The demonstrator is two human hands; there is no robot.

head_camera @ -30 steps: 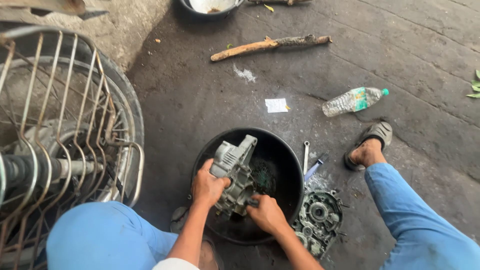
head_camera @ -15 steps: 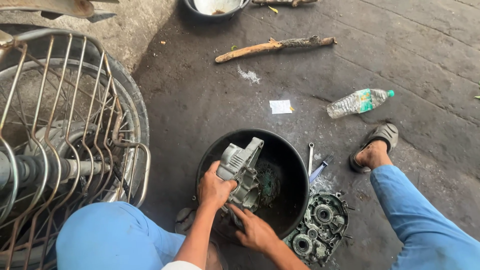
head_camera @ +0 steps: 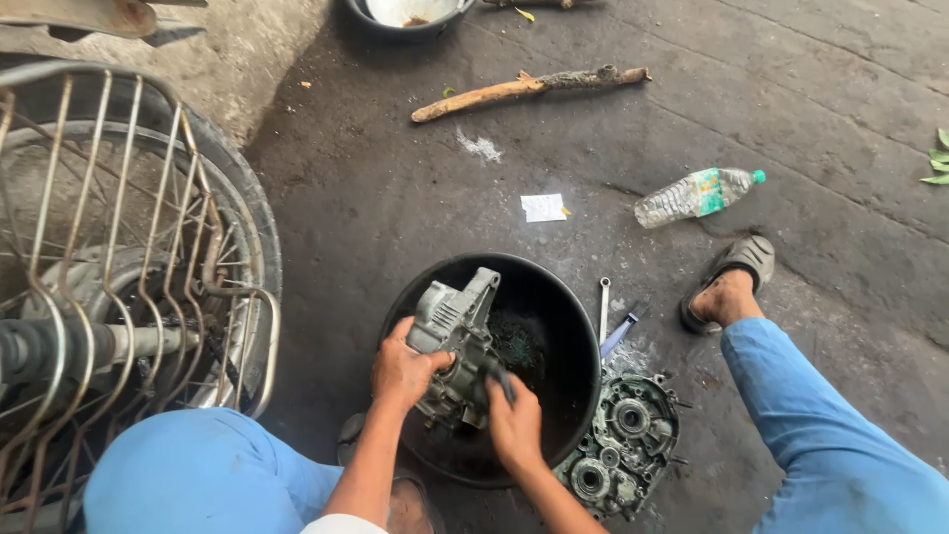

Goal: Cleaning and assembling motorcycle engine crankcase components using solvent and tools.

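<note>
Both hands (head_camera: 455,391) clamped on ribbed grey metal casing (head_camera: 453,341) — over round black basin (head_camera: 563,326).

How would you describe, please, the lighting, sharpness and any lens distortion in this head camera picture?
Head view: soft, even daylight with faint shadows and no glare; the dark concrete floor and grey metal engine casing in the hands are sharp; the wide lens bows the rusty wire guard at the left edge, and the black round basin interior is murky.
</note>
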